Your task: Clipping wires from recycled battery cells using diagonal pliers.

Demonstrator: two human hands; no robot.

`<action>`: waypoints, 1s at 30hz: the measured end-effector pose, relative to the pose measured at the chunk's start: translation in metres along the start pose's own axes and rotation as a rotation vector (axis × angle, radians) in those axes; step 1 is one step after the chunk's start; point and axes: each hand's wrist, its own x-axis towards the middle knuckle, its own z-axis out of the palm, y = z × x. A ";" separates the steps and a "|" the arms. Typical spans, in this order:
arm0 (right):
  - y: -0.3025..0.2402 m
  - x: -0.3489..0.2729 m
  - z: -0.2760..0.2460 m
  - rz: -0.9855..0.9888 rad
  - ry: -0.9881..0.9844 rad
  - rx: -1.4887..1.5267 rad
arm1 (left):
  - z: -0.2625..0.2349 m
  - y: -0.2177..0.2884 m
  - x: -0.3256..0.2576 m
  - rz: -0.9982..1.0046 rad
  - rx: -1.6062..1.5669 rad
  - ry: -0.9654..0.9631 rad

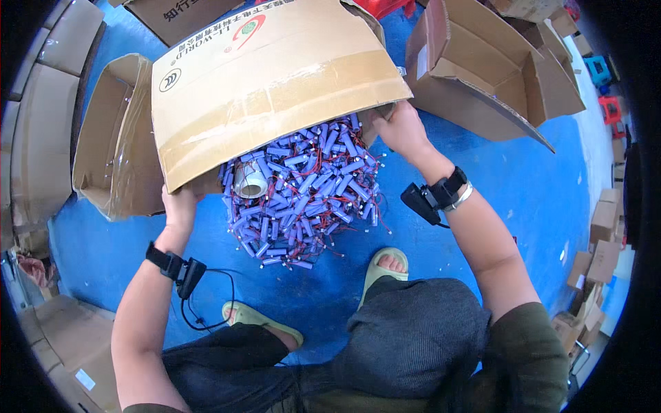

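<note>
A large cardboard box (275,89) is tipped over in front of me, its mouth facing me. My left hand (179,208) grips the near left corner, with its fingers partly hidden beneath the cardboard. At the near right corner, my right hand (401,131) is closed on the box's edge. Under the mouth, a heap of small purple cylindrical batteries (303,196) with red and black wires and white connectors lies on the floor. A roll of clear tape (250,180) rests among them, beside the heap's left edge. The inside of the box is mostly hidden.
Another open carton (113,138) stands against the left side. An open box with raised flaps (482,69) is at the far right. My feet in green slippers (384,267) are on the blue floor (454,244), close to the heap. Stacked cartons (45,138) line the left rim.
</note>
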 end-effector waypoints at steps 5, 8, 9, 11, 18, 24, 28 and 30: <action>-0.021 -0.025 -0.028 -0.156 -0.007 0.264 | -0.033 0.019 -0.031 -0.043 -0.236 -0.246; -0.026 -0.048 -0.028 -0.468 0.290 0.262 | -0.071 0.013 -0.054 0.130 -0.173 -0.218; -0.027 -0.051 -0.036 -0.483 0.286 0.212 | -0.079 0.016 -0.059 0.166 -0.137 -0.239; -0.045 -0.043 -0.052 -0.107 -0.087 0.289 | -0.082 0.030 -0.063 0.145 -0.044 -0.281; -0.057 -0.019 -0.071 -0.399 0.045 0.255 | -0.101 0.077 -0.085 0.043 -0.237 -0.215; -0.067 0.005 -0.058 -0.111 -0.168 0.457 | -0.082 0.066 -0.050 -0.088 -0.177 -0.094; -0.056 -0.018 -0.069 -0.592 0.085 0.133 | -0.100 0.078 -0.074 0.046 -0.236 -0.136; -0.057 -0.003 -0.069 -0.346 -0.040 0.349 | -0.120 0.039 -0.034 0.098 -0.120 -0.221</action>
